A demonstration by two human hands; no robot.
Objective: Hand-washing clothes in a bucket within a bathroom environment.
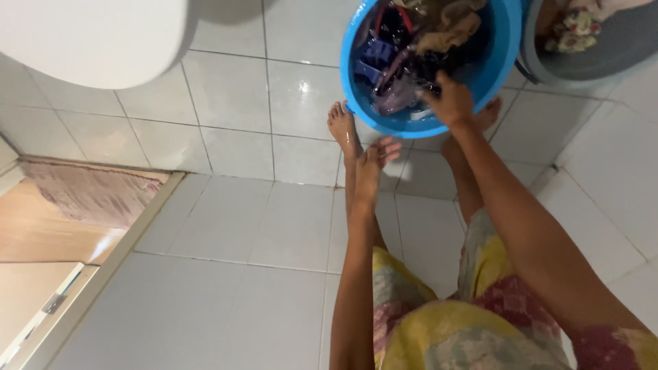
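A: Largest first. A white tiled floor (233, 226) is seen throughout; a white rounded fixture (89, 38) is cut off at the floor's top-left corner, a wooden door sill (62, 226) at the left edge.

B: Containers?

A: A blue basin (497, 51) of wet laundry (411, 55) is set at the top edge of the floor, touching the toes of both feet (343, 127). A grey basin (603, 58) with more cloth is placed just beside it, toward the top-right corner.

B: Hands?

A: The right hand (451, 101) is sunk into the near side of the blue basin, fingers curled onto dark cloth; how firm the grasp is cannot be told. The left hand (373, 164) is held loosely open above the floor, just short of the rim, nothing in it.

B: Axis of the laundry?

A: None can be given. The cloth is heaped and tangled; the basin is round, mouth up.

B: Risks?

A: The tiles look glossy, possibly wet, so a slip could be caused by bare feet. Water could be spilled if the near rim is dragged down. Several tangled pieces could be pulled out together.
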